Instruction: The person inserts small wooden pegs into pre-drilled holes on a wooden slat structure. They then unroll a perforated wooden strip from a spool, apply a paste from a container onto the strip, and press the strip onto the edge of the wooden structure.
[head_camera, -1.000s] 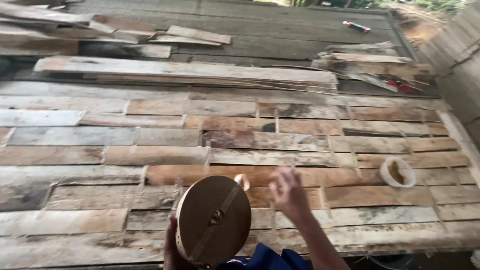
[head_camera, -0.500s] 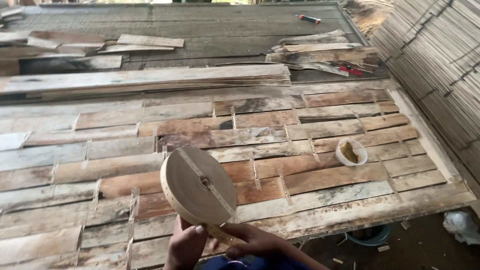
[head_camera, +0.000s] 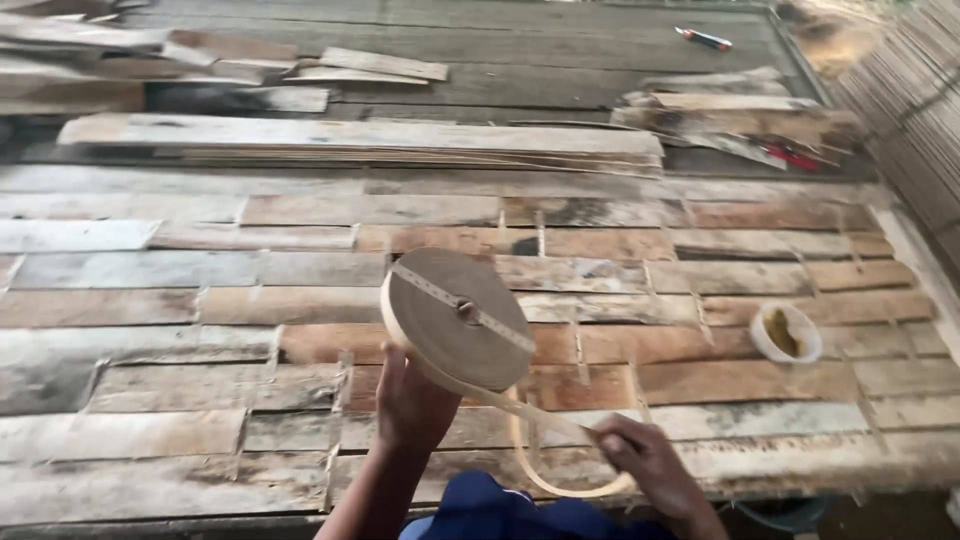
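Since half a second ago, the large tan roll of thin veneer tape (head_camera: 462, 318) is seen raised slightly and tilted so its flat face is turned more toward the camera, and a loose end has been drawn out to the right. The roll is held upright above the patchwork sheet of rough brown and grey veneer strips (head_camera: 200, 270), gripped from below at its rim by the left hand (head_camera: 408, 405), whose fingers are clamped on the edge. The free tape strip (head_camera: 540, 440) is pinched between the closed fingers of the right hand (head_camera: 645, 462) and is seen curling into a slack loop beneath. The roll is judged light but bulky and stiff as a disc, while the strip looks thin, flexible and easily creased; it is best held at the rim or the central hub. A small white bowl of yellowish glue (head_camera: 786, 332) sits well apart to the right. Splintery wooden planks (head_camera: 360, 140) are stacked beyond.
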